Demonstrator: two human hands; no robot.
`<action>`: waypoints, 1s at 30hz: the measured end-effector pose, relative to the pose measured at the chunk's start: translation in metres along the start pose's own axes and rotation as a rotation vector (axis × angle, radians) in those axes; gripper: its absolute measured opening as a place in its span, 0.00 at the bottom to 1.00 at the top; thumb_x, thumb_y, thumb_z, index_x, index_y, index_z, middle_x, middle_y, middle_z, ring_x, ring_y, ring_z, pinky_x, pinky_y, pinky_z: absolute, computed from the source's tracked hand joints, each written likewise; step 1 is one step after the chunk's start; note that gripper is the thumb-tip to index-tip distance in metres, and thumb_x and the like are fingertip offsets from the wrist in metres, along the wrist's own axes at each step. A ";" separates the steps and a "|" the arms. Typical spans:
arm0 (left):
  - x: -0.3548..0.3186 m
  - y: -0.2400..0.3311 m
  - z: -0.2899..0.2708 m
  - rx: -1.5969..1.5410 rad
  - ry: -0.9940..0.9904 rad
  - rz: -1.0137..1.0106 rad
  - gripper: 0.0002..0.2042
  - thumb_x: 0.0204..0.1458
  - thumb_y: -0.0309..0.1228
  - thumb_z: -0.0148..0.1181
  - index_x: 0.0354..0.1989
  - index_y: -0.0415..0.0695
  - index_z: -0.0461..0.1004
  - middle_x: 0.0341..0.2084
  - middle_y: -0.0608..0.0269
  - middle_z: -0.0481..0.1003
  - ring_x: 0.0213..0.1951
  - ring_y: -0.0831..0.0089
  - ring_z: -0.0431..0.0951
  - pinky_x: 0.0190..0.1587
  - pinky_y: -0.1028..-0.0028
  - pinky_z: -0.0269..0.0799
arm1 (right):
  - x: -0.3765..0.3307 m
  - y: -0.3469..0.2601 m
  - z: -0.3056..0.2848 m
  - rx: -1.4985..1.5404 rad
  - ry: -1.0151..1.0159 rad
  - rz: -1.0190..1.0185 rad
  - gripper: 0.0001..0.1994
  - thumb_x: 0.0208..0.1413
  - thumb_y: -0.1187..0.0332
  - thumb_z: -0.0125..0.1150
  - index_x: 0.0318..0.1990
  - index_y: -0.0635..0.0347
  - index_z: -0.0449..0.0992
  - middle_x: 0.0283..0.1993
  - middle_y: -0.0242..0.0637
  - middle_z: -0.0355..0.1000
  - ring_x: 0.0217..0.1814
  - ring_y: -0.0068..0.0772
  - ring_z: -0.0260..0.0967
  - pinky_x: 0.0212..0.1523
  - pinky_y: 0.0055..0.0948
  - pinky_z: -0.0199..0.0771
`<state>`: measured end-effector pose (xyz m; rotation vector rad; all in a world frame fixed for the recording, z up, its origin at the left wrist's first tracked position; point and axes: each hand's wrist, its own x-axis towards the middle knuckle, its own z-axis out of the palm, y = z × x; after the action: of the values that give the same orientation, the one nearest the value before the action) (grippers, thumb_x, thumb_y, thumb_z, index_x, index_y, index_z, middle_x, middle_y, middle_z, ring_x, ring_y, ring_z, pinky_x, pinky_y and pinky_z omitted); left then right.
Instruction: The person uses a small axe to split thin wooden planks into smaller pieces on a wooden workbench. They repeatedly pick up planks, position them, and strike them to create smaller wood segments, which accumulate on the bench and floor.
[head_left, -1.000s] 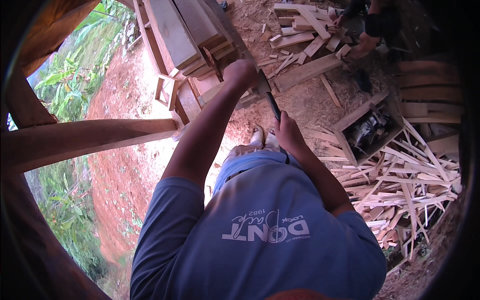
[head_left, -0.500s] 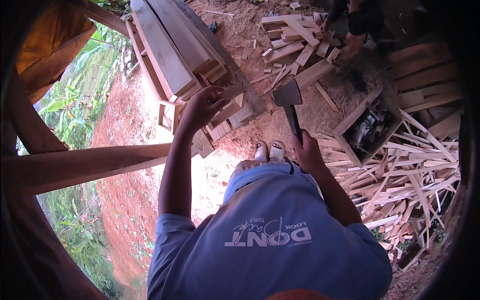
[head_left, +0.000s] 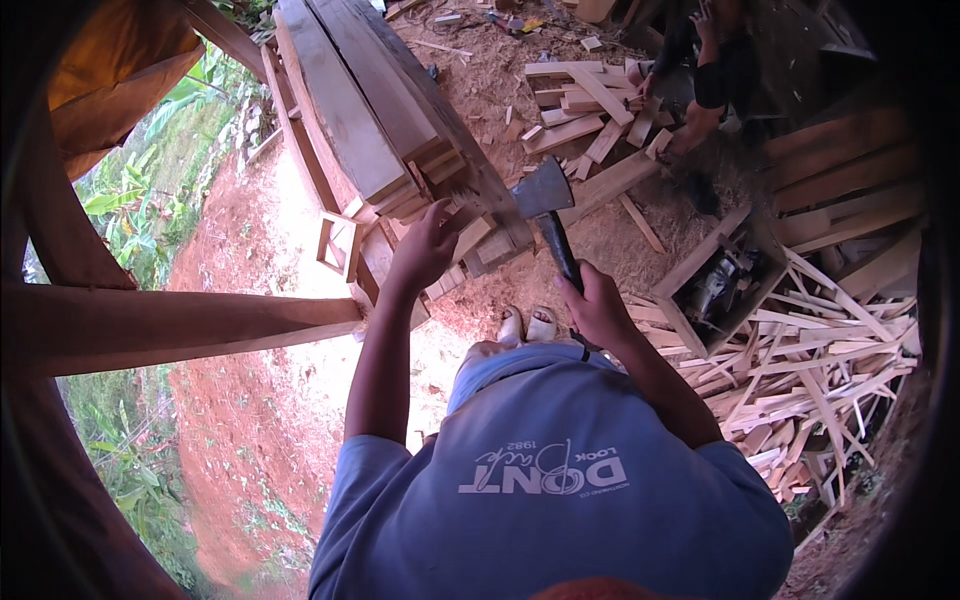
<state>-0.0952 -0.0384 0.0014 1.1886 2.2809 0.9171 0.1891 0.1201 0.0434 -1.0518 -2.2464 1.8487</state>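
My right hand [head_left: 597,306] is wrapped round the dark handle of a hatchet [head_left: 556,240]. The hatchet's broad grey blade [head_left: 543,189] points up and away, beside the end of a wooden bench [head_left: 500,205]. My left hand [head_left: 425,250] is over the near end of the bench, fingers apart and slightly bent, with nothing visible in them. Stacked boards [head_left: 365,130] lie along the bench just beyond that hand. Short wood blocks [head_left: 472,240] sit right beside its fingers, partly covered by the hand.
A wooden box [head_left: 690,310] with dark contents stands at right, beside a heap of thin offcuts [head_left: 800,370]. Another person [head_left: 700,100] is by a pile of cut wood [head_left: 585,100] at far right. A thick beam [head_left: 180,325] crosses the left side.
My left hand has shifted right and closer to me over the bench end. The hatchet has swung left, its blade now near the bench edge. The whole view has shifted slightly.
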 end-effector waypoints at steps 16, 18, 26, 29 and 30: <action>0.018 0.034 0.028 0.326 0.011 -0.106 0.18 0.66 0.46 0.57 0.44 0.40 0.71 0.26 0.47 0.83 0.31 0.46 0.86 0.34 0.49 0.79 | 0.028 -0.075 -0.001 -0.422 0.017 -0.244 0.14 0.71 0.64 0.59 0.41 0.69 0.70 0.28 0.58 0.75 0.36 0.64 0.79 0.35 0.51 0.74; 0.015 0.033 0.030 0.334 0.040 -0.085 0.18 0.66 0.45 0.57 0.43 0.40 0.71 0.25 0.47 0.83 0.31 0.47 0.86 0.33 0.49 0.79 | 0.036 -0.065 0.002 -0.522 0.004 -0.274 0.14 0.71 0.64 0.59 0.41 0.69 0.69 0.29 0.58 0.74 0.36 0.65 0.78 0.35 0.52 0.73; 0.014 0.031 0.033 0.317 0.063 -0.088 0.16 0.67 0.43 0.57 0.42 0.40 0.70 0.24 0.47 0.82 0.30 0.45 0.85 0.33 0.49 0.78 | 0.030 -0.094 -0.002 -0.513 0.041 -0.272 0.14 0.71 0.64 0.58 0.42 0.68 0.68 0.27 0.56 0.73 0.34 0.66 0.77 0.34 0.53 0.71; 0.014 0.032 0.033 0.310 0.065 -0.084 0.16 0.67 0.42 0.57 0.42 0.40 0.69 0.24 0.46 0.82 0.30 0.45 0.85 0.32 0.48 0.78 | 0.027 -0.114 -0.003 -0.508 0.046 -0.308 0.14 0.71 0.64 0.58 0.42 0.69 0.68 0.27 0.57 0.73 0.34 0.66 0.77 0.34 0.54 0.72; 0.015 0.032 0.034 0.306 0.067 -0.078 0.16 0.67 0.42 0.57 0.42 0.40 0.68 0.24 0.46 0.82 0.30 0.45 0.85 0.32 0.48 0.78 | 0.031 -0.106 -0.002 -0.540 0.042 -0.311 0.14 0.71 0.64 0.58 0.42 0.69 0.68 0.28 0.58 0.74 0.34 0.67 0.77 0.34 0.55 0.72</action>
<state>-0.0646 0.0000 0.0000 1.1937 2.5698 0.6016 0.1175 0.1322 0.1259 -0.7079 -2.7622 1.1195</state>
